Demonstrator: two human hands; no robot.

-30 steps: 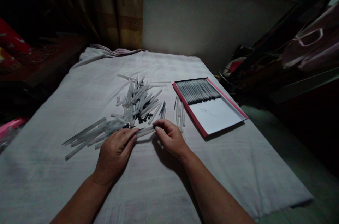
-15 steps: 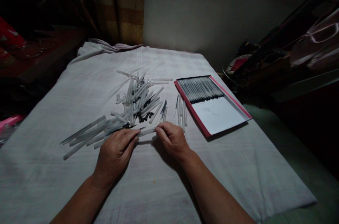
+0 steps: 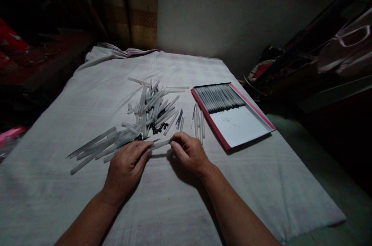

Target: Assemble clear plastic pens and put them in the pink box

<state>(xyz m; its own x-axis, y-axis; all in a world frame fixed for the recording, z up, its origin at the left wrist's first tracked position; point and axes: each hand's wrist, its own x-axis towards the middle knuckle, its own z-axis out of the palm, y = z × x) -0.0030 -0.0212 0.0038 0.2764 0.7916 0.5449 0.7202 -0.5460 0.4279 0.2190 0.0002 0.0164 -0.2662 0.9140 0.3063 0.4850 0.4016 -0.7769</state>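
Note:
Both my hands rest on a white cloth-covered table [image 3: 162, 203] and share one clear pen barrel [image 3: 160, 144] lying between them. My left hand [image 3: 125, 168] pinches its left end with fingers closed. My right hand [image 3: 190, 153] grips the right end, fingers curled. Just beyond the hands lies a heap of clear pen barrels [image 3: 152, 108] mixed with small black caps [image 3: 159, 126]. A row of long clear tubes [image 3: 95, 147] fans out to the left of my left hand.
A red-edged flat box [image 3: 234, 124] sits to the right, its far half filled with a row of finished pens [image 3: 219, 98]. A few loose barrels [image 3: 199, 122] lie beside it. Curtains and a wall stand behind; dark clutter lies to the right.
The view dropped slightly after the first frame. My right hand's fingers shifted a little on the barrel's end; my left hand stayed in place.

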